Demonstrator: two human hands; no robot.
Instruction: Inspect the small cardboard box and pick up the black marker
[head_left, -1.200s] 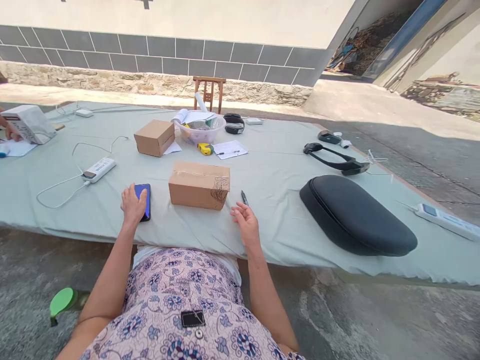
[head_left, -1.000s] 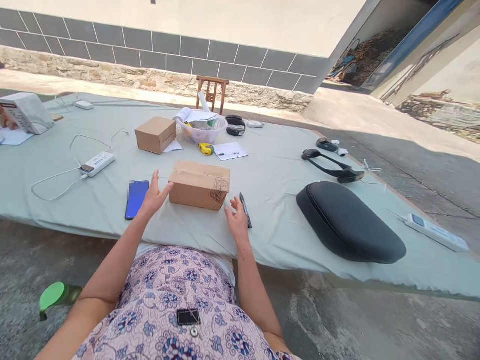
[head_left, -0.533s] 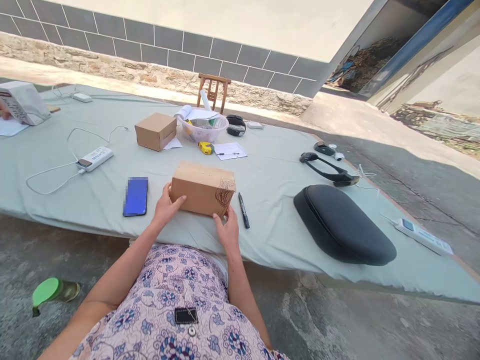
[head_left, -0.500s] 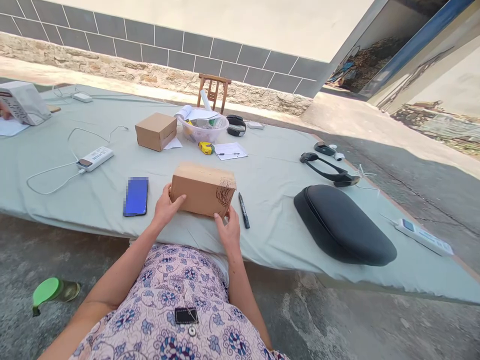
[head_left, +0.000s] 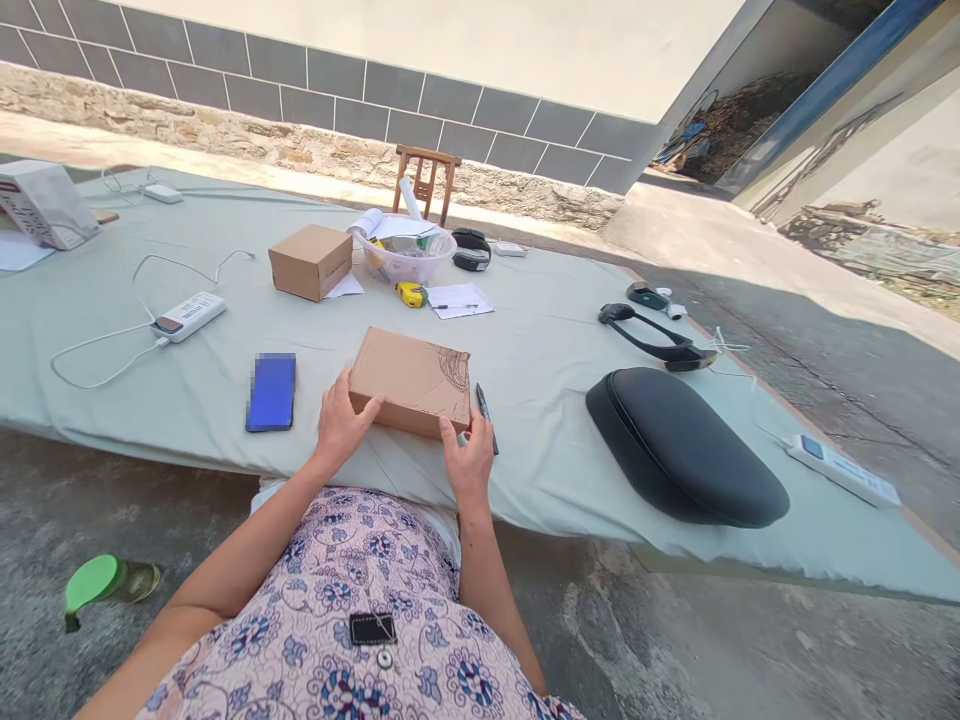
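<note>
A brown cardboard box (head_left: 409, 375) lies at the near edge of the cloth-covered table, with dark scribbled lines on the right of its upper face. My left hand (head_left: 343, 420) grips its left end, thumb on the front edge. Its right front corner is held by my right hand (head_left: 469, 455), thumb in front and fingers round the side. A black marker (head_left: 486, 415) lies just right of the box, partly hidden by my right hand. Left of my left hand is a phone (head_left: 271, 393) with a blue screen.
Farther back stand a second cardboard box (head_left: 310, 262), a pink basin (head_left: 409, 262), a yellow tape measure (head_left: 411, 294) and paper (head_left: 460, 300). A black padded case (head_left: 686, 447) and a black headset (head_left: 656, 340) lie right. A white power strip (head_left: 187, 317) lies left.
The box in my hands has tipped, so its scribbled face now points upward and its front looks lower. My right hand has shifted right, over part of the marker.
</note>
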